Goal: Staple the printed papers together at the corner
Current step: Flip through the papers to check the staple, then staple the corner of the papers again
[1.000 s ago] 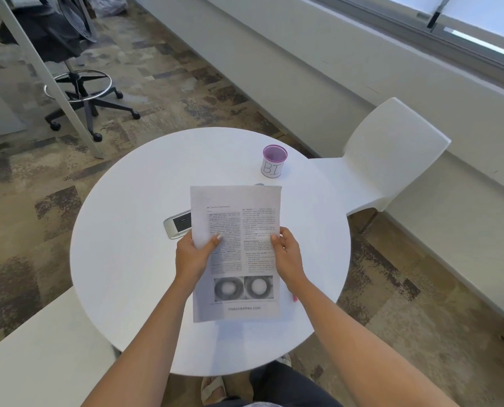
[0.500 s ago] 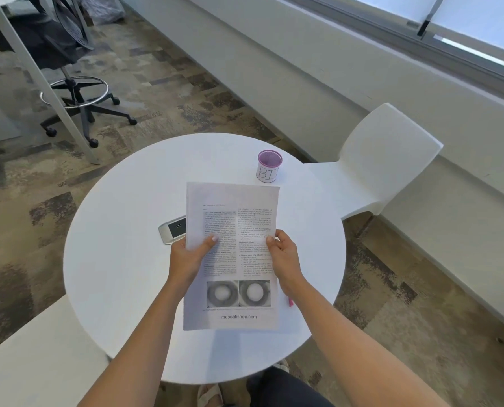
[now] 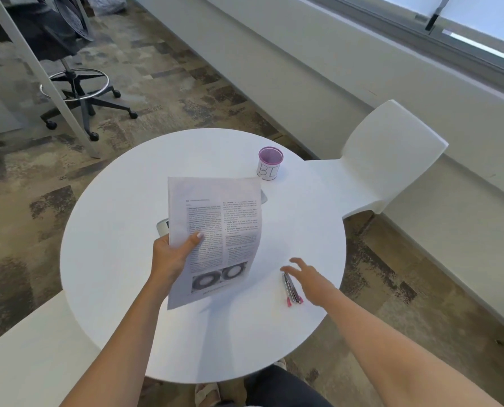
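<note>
My left hand [image 3: 171, 257] grips the left edge of the printed papers [image 3: 212, 239] and holds them up above the round white table [image 3: 113, 259]; the sheets curl a little to the right. My right hand [image 3: 309, 277] hovers with spread fingers and nothing in it, just right of some slim grey sticks with pink ends [image 3: 292, 289] lying on the table. A silver stapler-like object [image 3: 162, 227] lies behind the papers, mostly hidden, with its far end [image 3: 263, 197] showing at the papers' right edge.
A purple-rimmed white cup [image 3: 270, 164] marked with letters stands at the table's far side. A white chair [image 3: 385, 160] is at the right and a white bench [image 3: 30, 353] at the near left. A black office chair [image 3: 77, 92] stands far left.
My right hand has let go of the papers and moved right and down toward the pink-ended sticks, which were under it before. My left hand alone now holds the sheets, tilted.
</note>
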Demonstrator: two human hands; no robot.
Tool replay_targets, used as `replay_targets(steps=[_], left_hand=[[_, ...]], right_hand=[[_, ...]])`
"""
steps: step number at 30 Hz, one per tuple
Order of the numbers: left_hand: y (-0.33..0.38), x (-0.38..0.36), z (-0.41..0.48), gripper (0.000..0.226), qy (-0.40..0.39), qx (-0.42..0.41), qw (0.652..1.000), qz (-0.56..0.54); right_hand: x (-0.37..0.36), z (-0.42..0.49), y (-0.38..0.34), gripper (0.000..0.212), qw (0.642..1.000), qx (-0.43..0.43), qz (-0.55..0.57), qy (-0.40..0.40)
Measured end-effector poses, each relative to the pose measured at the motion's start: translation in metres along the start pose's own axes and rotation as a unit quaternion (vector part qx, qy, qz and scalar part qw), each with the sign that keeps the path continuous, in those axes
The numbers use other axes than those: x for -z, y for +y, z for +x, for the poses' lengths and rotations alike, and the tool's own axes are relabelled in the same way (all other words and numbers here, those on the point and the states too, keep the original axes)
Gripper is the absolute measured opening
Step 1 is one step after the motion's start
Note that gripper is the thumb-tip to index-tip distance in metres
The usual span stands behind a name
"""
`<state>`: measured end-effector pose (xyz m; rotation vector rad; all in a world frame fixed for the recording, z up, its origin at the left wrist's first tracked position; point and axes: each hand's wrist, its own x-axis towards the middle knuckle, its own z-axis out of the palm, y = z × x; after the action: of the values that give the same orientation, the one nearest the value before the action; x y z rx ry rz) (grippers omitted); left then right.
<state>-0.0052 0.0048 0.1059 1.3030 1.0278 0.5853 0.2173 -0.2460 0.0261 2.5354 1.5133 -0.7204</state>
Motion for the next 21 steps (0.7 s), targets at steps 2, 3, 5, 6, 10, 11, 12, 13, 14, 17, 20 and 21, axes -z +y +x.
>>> replay_targets(steps=[2,3,5,6,10,11,12,13,14,17,20,21], left_hand=[[0.001,0.002,0.0,0.027,-0.004,-0.004,1.0,0.009],[0.002,0.003,0.0,0.028,-0.007,-0.006,1.0,0.014],[0.005,0.005,-0.001,0.026,-0.014,-0.005,0.999,0.03],[0.007,0.005,-0.001,0.023,-0.018,-0.005,0.999,0.039],[0.013,0.008,-0.003,0.019,-0.04,-0.01,0.997,0.072],[0.014,0.009,-0.003,0.019,-0.047,-0.014,0.996,0.077],[0.015,0.009,-0.003,0.019,-0.053,-0.016,0.995,0.083],[0.016,0.009,-0.003,0.02,-0.059,-0.017,0.994,0.09],[0.018,0.009,-0.003,0.02,-0.064,-0.017,0.993,0.101],[0.022,0.01,-0.001,0.017,-0.088,-0.018,0.987,0.133],[0.03,0.012,-0.001,0.02,-0.14,-0.026,0.978,0.154],[0.032,0.012,0.0,0.023,-0.155,-0.032,0.973,0.167]], right_hand=[[-0.009,-0.003,0.007,0.077,0.998,0.03,-0.059,-0.013],[-0.012,-0.004,0.01,0.077,0.996,0.042,-0.071,-0.015],[-0.016,-0.003,0.011,0.073,0.995,0.062,-0.079,-0.019],[-0.018,-0.003,0.01,0.069,0.994,0.07,-0.079,-0.022],[-0.024,0.001,0.003,0.049,0.989,0.086,-0.119,0.009],[-0.026,0.002,0.001,0.045,0.986,0.082,-0.141,0.036],[-0.029,0.003,-0.001,0.041,0.983,0.071,-0.16,0.061],[-0.032,0.003,-0.003,0.038,0.981,0.056,-0.172,0.072],[-0.037,0.003,-0.005,0.037,0.983,0.042,-0.166,0.057],[-0.056,0.001,-0.011,0.031,0.994,-0.032,-0.099,0.021],[-0.058,0.0,-0.015,0.015,0.982,-0.124,0.1,0.099],[-0.053,0.0,-0.017,0.015,0.957,-0.156,0.216,0.117]])
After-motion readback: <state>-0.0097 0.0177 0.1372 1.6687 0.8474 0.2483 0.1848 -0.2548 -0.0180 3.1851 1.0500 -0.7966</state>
